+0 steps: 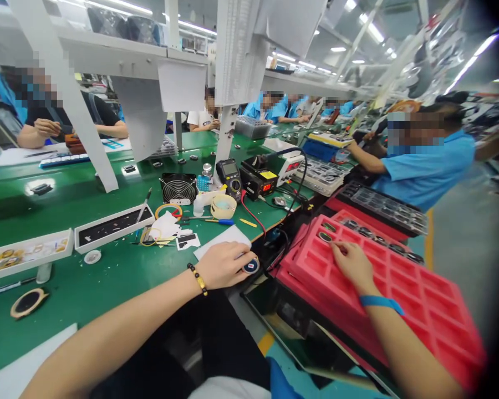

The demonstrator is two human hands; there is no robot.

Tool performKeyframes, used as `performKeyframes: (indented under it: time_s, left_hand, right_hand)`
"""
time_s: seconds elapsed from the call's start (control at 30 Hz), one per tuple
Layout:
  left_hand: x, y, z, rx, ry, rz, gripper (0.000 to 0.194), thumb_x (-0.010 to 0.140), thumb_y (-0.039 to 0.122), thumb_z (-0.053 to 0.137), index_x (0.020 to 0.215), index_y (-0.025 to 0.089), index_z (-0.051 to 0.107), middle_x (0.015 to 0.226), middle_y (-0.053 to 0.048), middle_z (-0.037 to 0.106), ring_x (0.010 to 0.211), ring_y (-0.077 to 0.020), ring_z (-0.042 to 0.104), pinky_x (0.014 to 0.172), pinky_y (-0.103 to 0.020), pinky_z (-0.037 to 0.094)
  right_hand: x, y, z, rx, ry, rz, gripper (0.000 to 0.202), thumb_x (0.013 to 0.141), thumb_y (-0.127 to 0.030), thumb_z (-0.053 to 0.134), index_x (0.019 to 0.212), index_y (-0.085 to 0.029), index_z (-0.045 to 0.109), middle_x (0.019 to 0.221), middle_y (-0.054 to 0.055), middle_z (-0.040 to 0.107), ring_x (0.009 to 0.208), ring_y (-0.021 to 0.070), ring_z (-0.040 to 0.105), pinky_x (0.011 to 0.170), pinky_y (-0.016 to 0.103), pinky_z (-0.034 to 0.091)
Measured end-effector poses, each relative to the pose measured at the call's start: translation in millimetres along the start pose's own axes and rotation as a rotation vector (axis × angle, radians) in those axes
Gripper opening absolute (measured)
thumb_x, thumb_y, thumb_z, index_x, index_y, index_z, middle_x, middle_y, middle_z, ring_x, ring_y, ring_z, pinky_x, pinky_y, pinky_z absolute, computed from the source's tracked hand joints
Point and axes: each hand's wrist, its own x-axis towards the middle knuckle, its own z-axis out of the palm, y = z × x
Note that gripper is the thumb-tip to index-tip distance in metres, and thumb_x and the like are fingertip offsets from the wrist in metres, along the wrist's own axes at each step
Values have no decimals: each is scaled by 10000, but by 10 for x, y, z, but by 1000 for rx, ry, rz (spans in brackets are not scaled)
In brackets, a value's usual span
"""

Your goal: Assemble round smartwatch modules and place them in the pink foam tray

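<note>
My left hand [225, 265], with a beaded bracelet at the wrist, has its fingers closed around a small round dark part [250, 265] with a pale rim, at the table's front edge beside a white sheet [227, 237]. My right hand [352, 265], with a blue band at the wrist, is over the upper left part of a red foam tray [403, 288]. Its fingers are bent together near a small oval part [325, 236] in a tray compartment; whether they hold anything is too small to tell. Other dark parts lie along the tray's far side.
On the green table [120, 288] are a multimeter [230, 178], a black fan [179, 189], a tape roll [223, 205], a red cable and two white trays of small parts. A person in blue [428, 160] sits at the right; others work across the table.
</note>
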Motion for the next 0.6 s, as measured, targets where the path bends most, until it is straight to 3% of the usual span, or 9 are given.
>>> performKeyframes:
  time_s: [0.17,0.6]
  left_hand:
    - [-5,-8,14,9,-50,-14,285,994,371,477,1202,207,584,1126,-64,619,959,-159,618,820,-308,508]
    - [36,-6,-6,3,-42,-12,289,1012,382,439,1174,194,587,1100,-66,633,922,-155,615,771,-299,502]
  right_hand:
    - [-40,-49,-51,-18,-39,10,475,915,-482,443,1230,-197,657,1301,98,515,1118,101,448,838,204,274]
    - [-26,-111,-78,-48,-59,58,428,911,-430,479,1230,-214,665,1293,68,530,1165,101,452,835,211,269]
